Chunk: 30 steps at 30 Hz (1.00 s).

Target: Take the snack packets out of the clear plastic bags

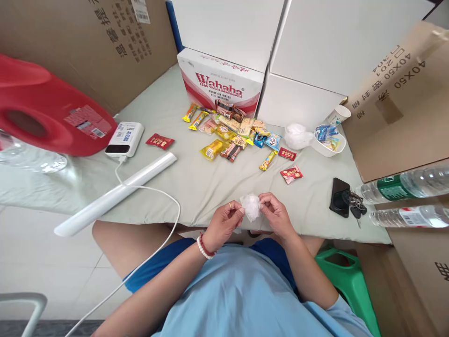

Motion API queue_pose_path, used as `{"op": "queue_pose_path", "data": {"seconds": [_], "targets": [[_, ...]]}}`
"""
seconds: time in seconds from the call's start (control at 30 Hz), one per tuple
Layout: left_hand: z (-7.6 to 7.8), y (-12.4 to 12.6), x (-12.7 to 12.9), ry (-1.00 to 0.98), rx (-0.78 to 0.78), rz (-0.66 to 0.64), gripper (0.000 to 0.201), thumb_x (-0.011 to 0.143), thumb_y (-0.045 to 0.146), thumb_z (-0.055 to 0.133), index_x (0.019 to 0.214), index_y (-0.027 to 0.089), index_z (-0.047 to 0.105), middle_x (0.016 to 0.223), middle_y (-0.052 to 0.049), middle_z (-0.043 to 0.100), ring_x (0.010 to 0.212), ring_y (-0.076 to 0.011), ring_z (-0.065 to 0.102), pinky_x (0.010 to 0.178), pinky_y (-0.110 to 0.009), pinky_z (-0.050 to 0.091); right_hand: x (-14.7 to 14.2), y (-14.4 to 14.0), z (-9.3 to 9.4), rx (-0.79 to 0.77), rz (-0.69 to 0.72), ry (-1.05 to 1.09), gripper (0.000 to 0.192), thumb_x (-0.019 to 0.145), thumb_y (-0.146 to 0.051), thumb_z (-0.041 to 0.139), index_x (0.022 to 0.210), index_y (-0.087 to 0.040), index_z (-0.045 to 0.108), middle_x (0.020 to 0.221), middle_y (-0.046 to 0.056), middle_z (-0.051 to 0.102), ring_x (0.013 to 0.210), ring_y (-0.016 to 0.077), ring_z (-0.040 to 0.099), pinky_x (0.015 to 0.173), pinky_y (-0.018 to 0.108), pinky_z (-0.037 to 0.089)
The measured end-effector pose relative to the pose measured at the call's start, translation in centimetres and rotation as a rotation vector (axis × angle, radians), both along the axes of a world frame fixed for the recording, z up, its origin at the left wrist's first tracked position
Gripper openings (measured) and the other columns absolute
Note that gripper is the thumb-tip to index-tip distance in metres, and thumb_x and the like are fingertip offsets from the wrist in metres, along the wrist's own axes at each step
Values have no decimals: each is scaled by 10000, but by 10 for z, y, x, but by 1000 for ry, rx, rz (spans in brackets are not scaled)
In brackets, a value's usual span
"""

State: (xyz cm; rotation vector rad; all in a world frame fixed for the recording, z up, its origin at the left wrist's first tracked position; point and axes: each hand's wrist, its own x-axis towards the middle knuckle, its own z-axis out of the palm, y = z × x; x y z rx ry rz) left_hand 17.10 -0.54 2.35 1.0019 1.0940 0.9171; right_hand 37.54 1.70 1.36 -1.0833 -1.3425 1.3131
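Note:
A small crumpled clear plastic bag (251, 207) is held up over the front edge of the table, whitish and bunched. My left hand (224, 222) pinches its left side between thumb and finger. On its right side, the fingertips of my right hand (277, 214) are closed on the plastic too. Beyond the hands lies a pile of wrapped snacks (229, 131). Two red packets (291, 174) and a yellow stick packet (268, 160) lie nearer. A bunched clump of clear plastic bags (296, 136) sits beside a white bowl (329, 149) holding blue wrappers.
A Wahaha carton (220, 79) stands behind the snacks. On the left are a red jug (52, 107), a power bank (126, 135) with a white cable (168, 194), and a white roll (119, 194). A phone (339, 196), keys (357, 203) and bottles (417, 182) lie right.

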Motion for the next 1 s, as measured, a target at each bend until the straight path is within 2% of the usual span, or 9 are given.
{"op": "queue_pose_path", "data": {"seconds": [0.1, 0.17, 0.23, 0.37, 0.6, 0.7, 0.87, 0.93, 1.0], "targets": [[6, -2, 0, 134, 207, 20, 372, 936, 536, 595, 758, 211, 570, 679, 12, 555, 618, -124, 472, 628, -265, 403, -2, 1, 10, -218, -22, 177, 359, 859, -619, 719, 1003, -293, 677, 1168, 57, 643, 991, 213, 626, 828, 351, 553], [9, -2, -1, 208, 360, 9, 339, 952, 483, 589, 755, 207, 605, 817, -35, 622, 750, -153, 556, 739, -291, 454, -6, 1, 15, -264, 37, 154, 487, 766, -611, 810, 1137, -322, 681, 1263, 65, 644, 1069, 238, 630, 826, 356, 566], [9, -2, -4, 214, 419, 10, 307, 957, 446, 588, 771, 204, 629, 943, -67, 658, 866, -174, 600, 827, -311, 470, -9, 2, 17, -266, 72, 40, 464, 724, -521, 872, 1104, -301, 721, 1142, 57, 693, 984, 226, 646, 795, 338, 560], [4, 0, -18, 160, 295, 101, 282, 922, 441, 644, 780, 197, 648, 1012, -70, 667, 891, -172, 608, 821, -303, 477, -5, 5, 10, -292, -59, 45, 260, 754, -469, 853, 805, -242, 736, 776, 2, 646, 694, 156, 574, 664, 298, 524], [-10, 5, -35, -149, -80, 231, 295, 759, 429, 768, 698, 179, 623, 997, -61, 695, 816, -154, 599, 809, -322, 503, 17, 0, 5, -316, -179, 282, 291, 734, -413, 893, 831, -235, 685, 767, -22, 591, 694, 117, 529, 643, 240, 494], [-13, 7, -35, -144, -69, 279, 280, 752, 405, 750, 674, 184, 596, 963, -64, 696, 853, -172, 614, 812, -331, 509, 18, -3, 6, -332, -192, 281, 315, 774, -470, 856, 846, -243, 652, 826, -7, 603, 746, 132, 549, 645, 244, 505], [3, 7, -35, 94, 245, 81, 233, 826, 329, 671, 663, 200, 566, 967, -73, 700, 898, -190, 630, 841, -338, 495, 9, 0, 3, -419, -216, 155, 553, 725, -547, 869, 1174, -303, 656, 1202, 42, 637, 877, 158, 598, 667, 272, 572], [13, 5, -35, 167, 329, -23, 246, 824, 310, 656, 640, 209, 528, 971, -80, 705, 870, -192, 632, 830, -347, 504, 4, 3, 2, -482, -176, 191, 656, 708, -581, 869, 1258, -316, 630, 1131, 32, 656, 773, 141, 588, 577, 250, 534], [20, 4, -35, 206, 388, -99, 241, 821, 299, 639, 633, 216, 514, 987, -86, 708, 873, -199, 640, 834, -359, 519, 1, 5, 2, -514, -111, 238, 593, 735, -629, 830, 1190, -284, 668, 934, 6, 655, 662, 122, 546, 499, 224, 457]]}}
